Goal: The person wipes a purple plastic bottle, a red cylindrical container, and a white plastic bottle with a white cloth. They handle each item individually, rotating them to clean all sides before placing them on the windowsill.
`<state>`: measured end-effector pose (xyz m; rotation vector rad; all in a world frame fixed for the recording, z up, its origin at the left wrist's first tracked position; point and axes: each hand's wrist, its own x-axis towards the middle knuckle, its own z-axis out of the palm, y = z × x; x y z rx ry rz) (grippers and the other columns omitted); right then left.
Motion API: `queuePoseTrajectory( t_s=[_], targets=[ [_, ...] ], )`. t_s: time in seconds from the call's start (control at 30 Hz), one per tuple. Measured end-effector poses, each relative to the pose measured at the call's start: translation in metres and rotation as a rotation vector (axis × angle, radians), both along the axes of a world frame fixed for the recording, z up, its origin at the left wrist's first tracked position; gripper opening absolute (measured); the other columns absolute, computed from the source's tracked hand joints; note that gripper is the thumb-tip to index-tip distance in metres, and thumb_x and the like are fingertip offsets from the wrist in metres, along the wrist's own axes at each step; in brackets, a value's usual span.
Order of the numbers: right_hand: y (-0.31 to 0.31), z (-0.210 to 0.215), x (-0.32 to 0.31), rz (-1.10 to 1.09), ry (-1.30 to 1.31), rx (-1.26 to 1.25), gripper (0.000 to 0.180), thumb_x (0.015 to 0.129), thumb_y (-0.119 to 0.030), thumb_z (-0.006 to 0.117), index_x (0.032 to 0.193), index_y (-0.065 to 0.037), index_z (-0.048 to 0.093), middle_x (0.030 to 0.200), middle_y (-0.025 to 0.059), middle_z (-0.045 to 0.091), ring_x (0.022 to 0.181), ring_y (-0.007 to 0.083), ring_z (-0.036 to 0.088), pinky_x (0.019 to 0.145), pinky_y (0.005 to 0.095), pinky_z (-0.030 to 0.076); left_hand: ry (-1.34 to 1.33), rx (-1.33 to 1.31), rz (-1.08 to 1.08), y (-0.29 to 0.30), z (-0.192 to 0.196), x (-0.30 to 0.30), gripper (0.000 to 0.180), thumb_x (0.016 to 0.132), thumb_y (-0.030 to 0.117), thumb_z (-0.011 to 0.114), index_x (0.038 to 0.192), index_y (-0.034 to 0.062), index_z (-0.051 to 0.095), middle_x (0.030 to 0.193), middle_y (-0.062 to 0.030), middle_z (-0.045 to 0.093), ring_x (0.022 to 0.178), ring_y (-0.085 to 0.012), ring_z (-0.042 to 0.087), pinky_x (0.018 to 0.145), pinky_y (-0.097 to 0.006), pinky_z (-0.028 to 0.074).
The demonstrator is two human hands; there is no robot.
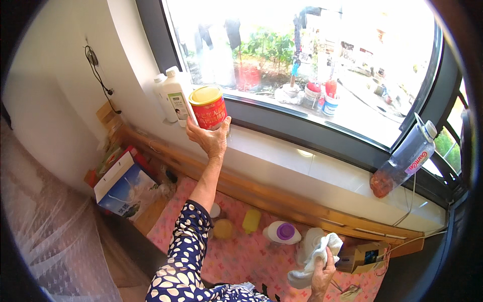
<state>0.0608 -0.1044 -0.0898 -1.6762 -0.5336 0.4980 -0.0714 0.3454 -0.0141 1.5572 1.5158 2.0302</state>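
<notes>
My left hand point(209, 138) reaches out to the windowsill and is closed round the lower part of a red can point(209, 109) with a yellow lid. Just left of the can stand white bottles point(176, 98) with white caps. Low on the right, my right hand point(323, 276) grips a crumpled white cloth point(314, 264) over the pink patterned cover. Beside the cloth lies a white bottle with a purple cap point(284, 231); whether the can rests on the sill or is lifted is hard to tell.
A clear plastic jar point(407, 153) with reddish contents stands at the sill's right end. Below the window runs a wooden rail point(282, 199). On the pink cover point(241, 267) are a yellow container point(251, 221) and a small cardboard box point(359, 256). A blue-and-white carton point(123, 183) sits at left.
</notes>
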Motion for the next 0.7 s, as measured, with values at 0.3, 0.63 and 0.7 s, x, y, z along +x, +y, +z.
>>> queuePoseTrajectory(
  t_s=[0.3, 0.63, 0.7],
  targets=[
    [0.046, 0.004, -0.051, -0.03, 0.047, 0.151, 0.053, 0.076, -0.002, 0.068, 0.125, -0.003, 0.048, 0.112, 0.01, 0.057, 0.105, 0.0204, 0.054, 0.091, 0.0318, 0.044, 0.091, -0.092, -0.161, 0.046, 0.008, -0.014, 0.1, 0.051, 0.043, 0.087, 0.126, 0.0004, 0.036, 0.118, -0.0175, 0.038, 0.115, -0.0341, 0.036, 0.097, -0.049, 0.034],
    [0.054, 0.063, -0.029, -0.058, -0.228, 0.352, 0.019, 0.079, -0.005, 0.065, 0.096, -0.002, 0.057, 0.097, 0.0059, 0.057, 0.085, 0.0133, 0.054, 0.076, 0.028, 0.046, -0.057, 0.145, -0.777, -0.051, 0.0, -0.014, 0.095, 0.056, 0.021, 0.088, 0.13, 0.0022, 0.031, 0.117, -0.0147, 0.051, 0.108, -0.0273, 0.054, 0.091, -0.037, 0.044],
    [0.059, 0.087, -0.022, -0.12, -0.5, 0.291, 0.02, 0.079, -0.003, 0.065, 0.097, -0.002, 0.057, 0.097, 0.0072, 0.058, 0.085, 0.0149, 0.056, 0.074, 0.0281, 0.047, 0.033, 0.231, -0.824, -0.087, -0.004, -0.012, 0.099, 0.052, 0.024, 0.09, 0.129, 0.0014, 0.032, 0.112, -0.015, 0.057, 0.1, -0.0277, 0.061, 0.084, -0.036, 0.05]
  ],
)
